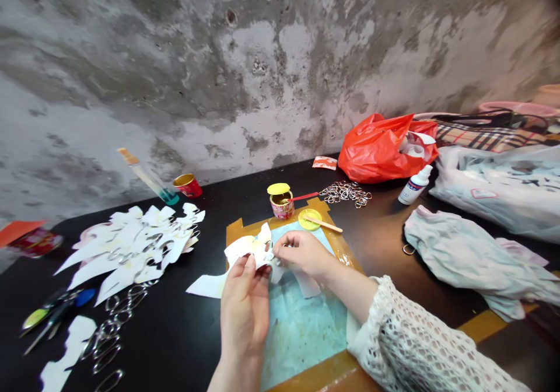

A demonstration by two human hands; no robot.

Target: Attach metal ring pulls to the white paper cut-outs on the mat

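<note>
White piece (240, 246) in my left hand (245, 301), above the blue sheet (301, 336).
Left grip: holding the piece. Right hand (300, 252): fingertips at its edge; I cannot tell whether that grip holds anything. Status: piece in work, by my judgement; similar pieces (131, 243) heaped at left, metal loops (345, 192) loose on the counter (175, 333) (finished count unreadable). My fingers hide the contact point; overlap hides the lower pieces.

Workshop-like spot (bare, stained wall (262, 59)), cluttered worktable (175, 333)
</note>
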